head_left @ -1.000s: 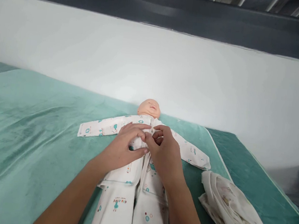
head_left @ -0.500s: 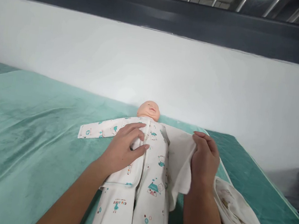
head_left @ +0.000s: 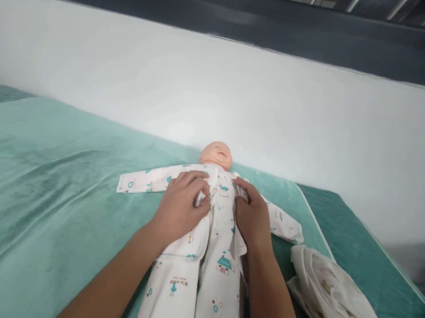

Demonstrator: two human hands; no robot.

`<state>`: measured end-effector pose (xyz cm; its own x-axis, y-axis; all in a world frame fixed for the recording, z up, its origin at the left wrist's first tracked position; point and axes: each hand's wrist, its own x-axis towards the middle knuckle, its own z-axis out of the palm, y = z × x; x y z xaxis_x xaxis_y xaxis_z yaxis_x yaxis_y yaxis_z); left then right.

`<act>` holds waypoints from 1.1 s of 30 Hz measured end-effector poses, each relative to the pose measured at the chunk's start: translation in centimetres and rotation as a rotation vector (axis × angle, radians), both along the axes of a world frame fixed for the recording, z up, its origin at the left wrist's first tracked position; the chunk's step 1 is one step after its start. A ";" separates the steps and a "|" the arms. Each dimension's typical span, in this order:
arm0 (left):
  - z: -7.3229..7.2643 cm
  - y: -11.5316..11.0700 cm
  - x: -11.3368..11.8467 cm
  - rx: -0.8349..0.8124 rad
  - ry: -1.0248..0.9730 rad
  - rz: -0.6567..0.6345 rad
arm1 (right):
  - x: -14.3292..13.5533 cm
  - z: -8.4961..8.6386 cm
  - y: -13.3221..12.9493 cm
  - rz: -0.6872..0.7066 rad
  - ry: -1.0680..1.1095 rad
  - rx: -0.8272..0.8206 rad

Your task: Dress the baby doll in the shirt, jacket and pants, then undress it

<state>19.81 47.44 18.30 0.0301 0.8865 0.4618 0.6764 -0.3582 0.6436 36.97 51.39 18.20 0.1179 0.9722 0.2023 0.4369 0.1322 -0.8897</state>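
A baby doll (head_left: 216,154) lies on its back, its head near the wall, in white clothing (head_left: 223,231) with teal and red prints. Both sleeves stretch out sideways. My left hand (head_left: 183,204) rests on the chest, at the left front panel, thumb and fingertips brought together at its edge; whatever lies between them is too small to make out. On the other side of the chest, my right hand (head_left: 253,211) is closed on the right front flap, whose lower corner hangs below the fingers.
A crumpled white patterned cloth (head_left: 341,304) lies at the lower right. Under everything is a green bedspread (head_left: 61,188), with a darker green mat (head_left: 363,245) at the right. Behind stands a white wall (head_left: 220,89) below a dark window frame (head_left: 249,24).
My right hand has moved left with the flap, folding it in toward the chest and uncovering the right sleeve. My left hand stays at the left panel, its thumb and fingertips now closer together.
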 end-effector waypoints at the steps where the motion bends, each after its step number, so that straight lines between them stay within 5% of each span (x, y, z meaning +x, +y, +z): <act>1: 0.0 0.0 0.0 0.006 0.007 0.026 | 0.0 0.0 0.0 0.002 -0.006 0.009; 7: -0.3 0.3 -0.3 0.013 0.022 0.090 | 1.1 -0.3 0.6 -0.041 -0.145 -0.046; 11: -0.3 0.6 -1.1 -0.015 -0.151 0.116 | 2.3 0.1 0.5 -0.065 -0.335 -0.069; 15: -0.3 1.0 -2.8 -0.096 -0.324 0.260 | 1.6 1.7 -0.8 -0.143 -0.487 0.134; 18: -0.6 1.5 -5.1 -0.117 -0.283 0.375 | 0.0 2.2 -1.7 -0.069 -0.382 0.307; 23: -2.3 2.6 -9.1 -0.122 0.017 0.531 | -0.4 0.5 -0.8 0.111 -0.106 0.071; 29: -3.0 2.9 -8.8 -0.124 0.202 0.552 | 1.7 -0.8 0.9 0.025 -0.283 -0.019; 33: -2.7 3.4 -6.7 0.065 0.223 0.325 | 2.6 -1.9 1.7 -0.002 -0.516 0.043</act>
<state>13.13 50.80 15.61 -0.1413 0.8352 0.5315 0.8820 -0.1376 0.4508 39.61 53.06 16.33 -0.0058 0.9616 0.2743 0.8181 0.1623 -0.5517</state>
